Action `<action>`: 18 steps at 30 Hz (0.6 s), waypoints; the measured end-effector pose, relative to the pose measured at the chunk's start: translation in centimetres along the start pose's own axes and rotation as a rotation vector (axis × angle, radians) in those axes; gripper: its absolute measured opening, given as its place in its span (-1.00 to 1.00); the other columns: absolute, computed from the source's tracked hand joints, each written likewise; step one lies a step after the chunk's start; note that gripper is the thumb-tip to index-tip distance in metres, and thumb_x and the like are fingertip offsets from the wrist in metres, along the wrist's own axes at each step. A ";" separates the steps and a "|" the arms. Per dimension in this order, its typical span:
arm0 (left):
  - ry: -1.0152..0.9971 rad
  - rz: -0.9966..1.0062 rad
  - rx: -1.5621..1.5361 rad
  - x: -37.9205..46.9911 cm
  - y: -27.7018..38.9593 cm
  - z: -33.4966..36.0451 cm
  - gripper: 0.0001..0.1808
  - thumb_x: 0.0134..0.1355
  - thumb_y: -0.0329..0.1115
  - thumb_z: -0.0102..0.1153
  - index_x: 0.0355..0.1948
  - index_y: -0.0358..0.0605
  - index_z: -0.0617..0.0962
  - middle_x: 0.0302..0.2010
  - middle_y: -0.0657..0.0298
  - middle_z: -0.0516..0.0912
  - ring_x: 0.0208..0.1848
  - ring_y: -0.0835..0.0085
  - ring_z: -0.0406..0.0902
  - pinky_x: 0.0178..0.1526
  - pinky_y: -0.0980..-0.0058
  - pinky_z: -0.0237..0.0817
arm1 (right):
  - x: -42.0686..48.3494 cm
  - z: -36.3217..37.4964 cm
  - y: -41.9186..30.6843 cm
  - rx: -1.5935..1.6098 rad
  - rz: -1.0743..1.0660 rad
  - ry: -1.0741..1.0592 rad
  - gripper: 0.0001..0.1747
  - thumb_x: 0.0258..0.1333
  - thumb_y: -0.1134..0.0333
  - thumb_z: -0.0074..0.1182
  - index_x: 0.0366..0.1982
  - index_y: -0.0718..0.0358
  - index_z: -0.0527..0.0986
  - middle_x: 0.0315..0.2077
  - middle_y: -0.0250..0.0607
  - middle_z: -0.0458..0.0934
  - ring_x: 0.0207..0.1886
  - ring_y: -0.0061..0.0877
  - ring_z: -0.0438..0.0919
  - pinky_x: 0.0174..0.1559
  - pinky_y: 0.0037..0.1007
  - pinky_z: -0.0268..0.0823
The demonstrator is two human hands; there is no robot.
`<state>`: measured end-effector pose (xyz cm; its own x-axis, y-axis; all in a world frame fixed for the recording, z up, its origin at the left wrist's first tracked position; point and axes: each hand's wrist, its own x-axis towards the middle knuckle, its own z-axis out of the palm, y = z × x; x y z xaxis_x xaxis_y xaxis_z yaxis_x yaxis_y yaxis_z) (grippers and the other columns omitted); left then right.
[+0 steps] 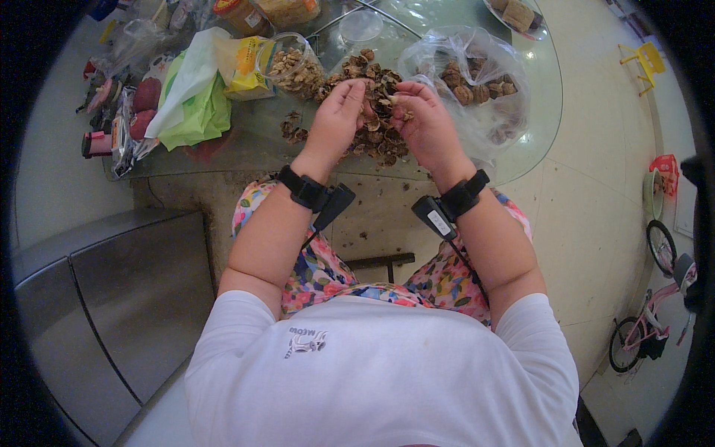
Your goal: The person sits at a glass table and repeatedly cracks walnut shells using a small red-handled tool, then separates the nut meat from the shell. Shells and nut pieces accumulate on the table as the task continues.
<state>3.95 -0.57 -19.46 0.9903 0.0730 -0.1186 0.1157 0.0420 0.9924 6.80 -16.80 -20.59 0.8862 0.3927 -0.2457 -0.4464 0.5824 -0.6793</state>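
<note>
My left hand is over a heap of broken walnut shells, thumb and fingers drawn together. Whether a small piece sits between its fingertips is too fine to make out. Close by on the right, my right hand has its fingers curled around pale walnut kernel pieces. Just beyond my left hand, a clear plastic jar holds shelled walnut kernels, its mouth uncovered. A clear plastic bag with several whole walnuts lies beside my right hand.
The glass table also carries a green and white bag, a yellow packet, a round clear lid, lidded jars and a plate of food. Shell bits lie on the floor. A grey cabinet stands at left.
</note>
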 end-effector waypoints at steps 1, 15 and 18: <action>-0.008 0.025 0.037 0.1 0.0 -0.2 -0.48 0.45 0.07 -0.25 0.11 -0.14 0.43 -0.41 0.38 0.54 -0.48 0.68 0.34 -0.42 0.68 0.18 | -0.1 0.0 -0.1 0.087 0.040 -0.001 -0.77 0.18 0.44 0.05 -0.11 0.22 0.40 -0.35 -0.40 0.48 -0.36 -0.65 0.42 -0.27 -0.59 0.30; -0.174 -0.088 -0.197 0.1 -0.4 -0.2 -0.30 0.42 0.18 -0.43 0.38 -0.10 0.08 -0.30 0.34 0.54 -0.47 0.64 0.33 -0.42 0.65 0.13 | -0.4 0.7 1.1 -0.886 -0.302 -0.086 -0.76 0.06 0.36 0.25 -0.21 0.25 0.55 -0.59 -0.54 0.35 -0.51 -0.75 0.28 -0.44 -0.63 0.17; -0.239 -0.092 -0.252 0.2 -0.6 -0.4 -0.39 0.42 0.05 -0.27 0.33 -0.12 0.18 -0.29 0.32 0.54 -0.44 0.63 0.39 -0.39 0.63 0.22 | -0.5 0.7 0.7 -0.811 -0.349 -0.042 -0.77 0.06 0.38 0.25 -0.21 0.25 0.55 -0.59 -0.53 0.35 -0.49 -0.74 0.30 -0.42 -0.62 0.20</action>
<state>4.05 -0.20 -20.09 0.9701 -0.1769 -0.1663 0.2121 0.2838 0.9351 5.97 -16.11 -20.45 0.9432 0.3221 0.0817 0.0879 -0.0045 -0.9961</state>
